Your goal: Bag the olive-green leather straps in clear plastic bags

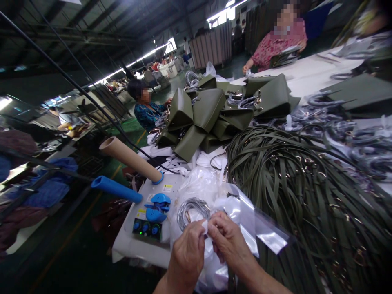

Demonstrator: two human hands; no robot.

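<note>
a: how does the left hand (187, 247) stand?
b: its thumb and bent forefinger are pressed together, pinching a small white piece (205, 226) that pokes up between them.
a: and the right hand (225, 237)?
b: right beside it, thumb and forefinger drawn together at the edge of that piece, the other fingers curled under. i can't tell what, if anything, sits between those fingertips.
a: so where is the white piece, exactly?
b: at the left fingertips, in front of the coiled grey strap (192, 212), which lies on the clear plastic bag (199, 183).
a: anything just past the right hand?
b: a flat clear sleeve (271, 232), shiny, reaching toward the heap of olive straps (269, 171).
a: what's on the left side?
b: a pale machine (170, 188) with a blue round fitting (157, 208) and a dark knob panel (147, 229), one green light lit. a brown tube (131, 159) and a blue tube (116, 188) slant out from it.
a: and farther off?
b: piled olive bags (208, 108), with one person in teal (148, 114) to their left and another in pink (280, 47) behind the table (321, 71).
</note>
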